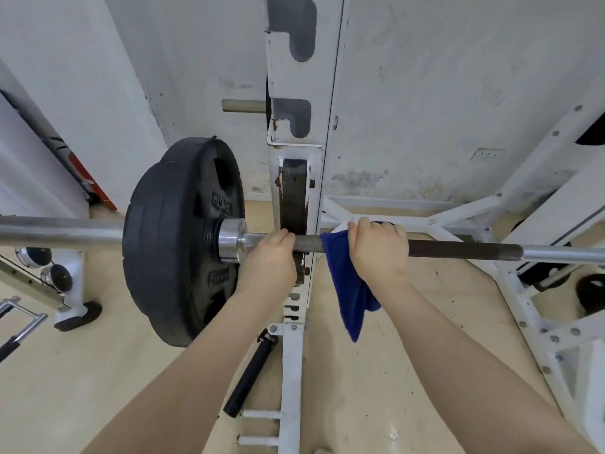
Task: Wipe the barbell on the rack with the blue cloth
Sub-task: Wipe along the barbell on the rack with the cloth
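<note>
The barbell [458, 250] lies flat across the white rack [296, 178], going from one side of the view to the other. Both hands are on it.

The left hand [266, 260] holds the bare bar. Its fingers [284, 236] curl over the top of the bar and grip it. Just to the left of these fingers is the shiny metal collar [231, 239]. Next to the collar sits a big black weight plate [181, 240]. Just behind these fingers stands the rack post with a rusty dark part [294, 194].

The right hand [378, 249] holds the blue cloth [348, 290] against the bar. Its fingers [376, 224] wrap over the cloth and the bar together, so they grip both. The cloth is wrapped on the bar under this hand. The rest of the cloth hangs down below the fingers, ending in a point. A short dark piece of bar shows between the two hands. To the right of the right fingers the bar is dark first, then shiny silver further out.

Below the hands is a pale floor [409, 371]. A black roller handle [250, 375] leans by the foot of the rack, under the left arm. Far to the left of the left fingers are some shiny dumbbells [49, 267] on a stand.
</note>
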{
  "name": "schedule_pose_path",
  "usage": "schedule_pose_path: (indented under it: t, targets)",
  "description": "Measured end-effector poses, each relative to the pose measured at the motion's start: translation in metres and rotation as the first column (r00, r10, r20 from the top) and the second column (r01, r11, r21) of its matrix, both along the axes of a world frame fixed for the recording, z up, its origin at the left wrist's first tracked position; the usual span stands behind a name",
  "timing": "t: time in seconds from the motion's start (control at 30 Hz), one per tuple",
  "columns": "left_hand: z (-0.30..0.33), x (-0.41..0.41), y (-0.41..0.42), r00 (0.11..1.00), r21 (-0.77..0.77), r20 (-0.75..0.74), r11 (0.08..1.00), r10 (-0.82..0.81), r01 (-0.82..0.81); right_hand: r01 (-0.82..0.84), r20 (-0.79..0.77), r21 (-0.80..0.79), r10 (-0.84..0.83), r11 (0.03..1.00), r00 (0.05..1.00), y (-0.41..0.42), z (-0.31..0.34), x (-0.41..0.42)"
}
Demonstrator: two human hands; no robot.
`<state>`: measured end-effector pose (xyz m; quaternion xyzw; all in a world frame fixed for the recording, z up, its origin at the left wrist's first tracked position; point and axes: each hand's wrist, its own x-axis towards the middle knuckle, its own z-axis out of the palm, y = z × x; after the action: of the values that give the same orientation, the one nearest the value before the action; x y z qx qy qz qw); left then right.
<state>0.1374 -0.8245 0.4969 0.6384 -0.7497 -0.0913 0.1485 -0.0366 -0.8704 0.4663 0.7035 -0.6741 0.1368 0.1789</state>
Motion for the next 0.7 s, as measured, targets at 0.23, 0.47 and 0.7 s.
schedule_pose_path:
  t: [0.23,0.47,0.7]
  targets:
    - [-0.009,0.010,-0.004,0.996,0.033,-0.080,0.998,-0.051,0.054,-0.076,-0.119,0.127,0.091,0.989,0.989,0.001,-0.002,0.025]
    - [-0.014,0.009,-0.003,0.998,0.004,0.009,0.998,-0.056,0.056,0.222,-0.017,0.047,-0.222,0.974,0.975,0.009,-0.001,-0.021]
    - [-0.012,0.009,-0.003,0.996,0.049,0.027,0.996,-0.079,0.078,-0.236,0.123,0.074,0.226,0.969,0.966,0.009,-0.004,0.026]
